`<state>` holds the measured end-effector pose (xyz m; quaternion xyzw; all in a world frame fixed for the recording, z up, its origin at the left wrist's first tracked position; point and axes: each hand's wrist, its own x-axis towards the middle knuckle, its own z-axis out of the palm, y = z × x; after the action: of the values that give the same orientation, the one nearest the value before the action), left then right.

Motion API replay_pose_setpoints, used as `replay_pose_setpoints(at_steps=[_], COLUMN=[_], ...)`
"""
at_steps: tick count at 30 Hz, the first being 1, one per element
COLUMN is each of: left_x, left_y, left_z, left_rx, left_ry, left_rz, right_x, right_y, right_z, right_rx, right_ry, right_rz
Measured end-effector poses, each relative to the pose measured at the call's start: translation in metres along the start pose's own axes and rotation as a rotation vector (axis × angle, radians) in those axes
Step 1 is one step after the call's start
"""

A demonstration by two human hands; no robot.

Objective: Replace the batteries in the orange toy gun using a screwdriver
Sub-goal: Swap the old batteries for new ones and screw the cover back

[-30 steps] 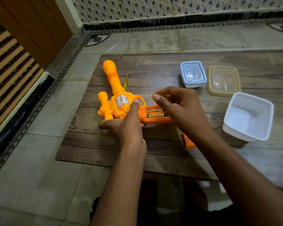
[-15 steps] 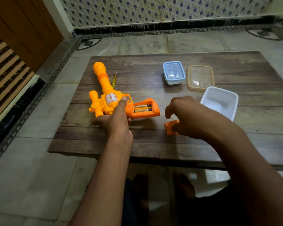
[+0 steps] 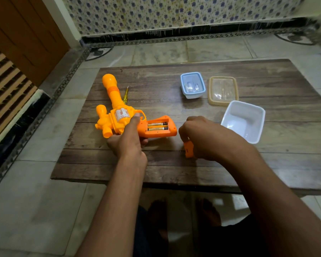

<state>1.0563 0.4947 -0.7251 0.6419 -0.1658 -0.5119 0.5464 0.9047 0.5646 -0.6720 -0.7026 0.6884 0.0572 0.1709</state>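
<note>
Orange plastic toy gun (image 3: 119, 115) — lying left of centre on the dark wooden board (image 3: 174, 169), two batteries (image 3: 157, 126) exposed in its grip. Left hand (image 3: 127, 143) grips the gun's body. Right hand (image 3: 208, 138) curls round the small orange cover (image 3: 188, 150) near the front edge. Yellow screwdriver (image 3: 126, 94) beside the barrel — bare board beyond.

right hand (image 3: 208, 138) hides most of orange cover (image 3: 188, 150) (fingers unseen).
</note>
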Motion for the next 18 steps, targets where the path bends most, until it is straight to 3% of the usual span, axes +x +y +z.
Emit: replay_pose_setpoints(at_steps=[10, 18], left_x=[-0.001, -0.003], left_y=[0.000, -0.001], left_z=[-0.001, -0.001], left_rx=[-0.013, -0.028], left_ry=[-0.032, -0.037], left_rz=[0.007, 0.011], right_x=[-0.008, 0.010], right_y=[0.003, -0.009], right_z=[-0.010, -0.002], right_rx=[0.064, 0.678], right_ry=[0.073, 0.487], right_rz=[-0.002, -0.150])
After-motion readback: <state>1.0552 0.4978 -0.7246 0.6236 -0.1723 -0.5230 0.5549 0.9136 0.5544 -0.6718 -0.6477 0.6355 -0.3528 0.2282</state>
